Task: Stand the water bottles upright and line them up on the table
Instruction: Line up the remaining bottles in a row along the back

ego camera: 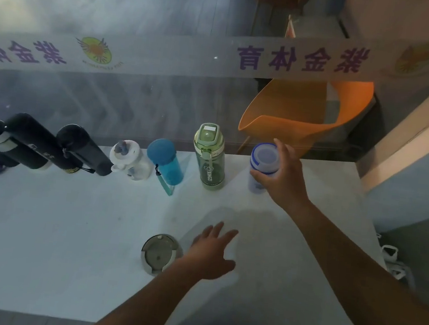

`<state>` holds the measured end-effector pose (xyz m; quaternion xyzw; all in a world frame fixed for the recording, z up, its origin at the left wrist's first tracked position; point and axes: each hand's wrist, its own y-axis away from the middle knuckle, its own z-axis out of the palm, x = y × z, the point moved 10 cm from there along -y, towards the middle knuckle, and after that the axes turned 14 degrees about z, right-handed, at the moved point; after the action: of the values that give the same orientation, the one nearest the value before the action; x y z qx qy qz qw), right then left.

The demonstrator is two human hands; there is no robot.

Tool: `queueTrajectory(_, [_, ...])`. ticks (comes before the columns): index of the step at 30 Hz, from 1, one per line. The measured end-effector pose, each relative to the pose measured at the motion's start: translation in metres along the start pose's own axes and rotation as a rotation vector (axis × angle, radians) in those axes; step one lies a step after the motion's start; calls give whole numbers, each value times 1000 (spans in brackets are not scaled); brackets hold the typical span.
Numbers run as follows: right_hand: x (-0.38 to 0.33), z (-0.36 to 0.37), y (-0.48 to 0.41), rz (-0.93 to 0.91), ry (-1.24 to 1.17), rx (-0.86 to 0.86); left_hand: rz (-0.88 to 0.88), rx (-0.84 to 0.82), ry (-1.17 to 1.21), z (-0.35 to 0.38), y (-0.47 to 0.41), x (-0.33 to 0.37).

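**Bottles ranged along the glass**

Where the white counter meets the glass, the bottles stand in a row. The right hand wraps the white-and-blue bottle at the row's right end, beside the green bottle. The left hand hovers spread wide, holding nothing, beside a grey bottle standing apart.
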<state>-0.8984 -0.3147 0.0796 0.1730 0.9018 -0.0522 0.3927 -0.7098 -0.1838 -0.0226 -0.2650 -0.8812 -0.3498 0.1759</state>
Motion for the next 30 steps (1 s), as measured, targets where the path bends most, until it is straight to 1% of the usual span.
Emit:
queueTrajectory(3, [-21, -15, 41, 1, -98, 52, 63, 150, -18, -53, 33, 10])
queueTrajectory(6, [-42, -7, 100, 17, -174, 6, 54, 284, 54, -93, 73, -8])
queueTrajectory(8, [-54, 15, 138, 25, -187, -101, 5, 344, 107, -104, 98, -36])
queueTrajectory(10, [-62, 53, 172, 65, -143, -299, -54, 415, 155, -105, 121, -70])
queueTrajectory(11, [-67, 73, 187, 51, -86, -377, -85, 456, 163, -104, 132, -88])
queueTrajectory(13, [-76, 107, 212, -29, 56, -460, -172, 504, 149, -93, 149, -126])
queueTrajectory(15, [-84, 130, 228, -72, 140, -487, -251, 479, 121, -75, 158, -159])
queueTrajectory(17, [-90, 144, 239, -96, 198, -456, -278, 431, 116, -55, 162, -182])
queueTrajectory(20, [-95, 155, 249, -119, 249, -347, -278, 394, 160, -31, 160, -202])
queueTrajectory(22, [-93, 157, 250, -113, 248, -258, -243, 356, 174, -15, 153, -203])
queueTrajectory(24, [-92, 157, 250, -100, 226, -208, -192, 316, 177, -2, 144, -198])
queueTrajectory(26, [-90, 155, 252, -69, 186, -178, -145, 297, 184, 7, 136, -190])
queueTrajectory(30, [-71, 135, 252, 80, 40, -104, -87, 259, 167, 17, 123, -173])
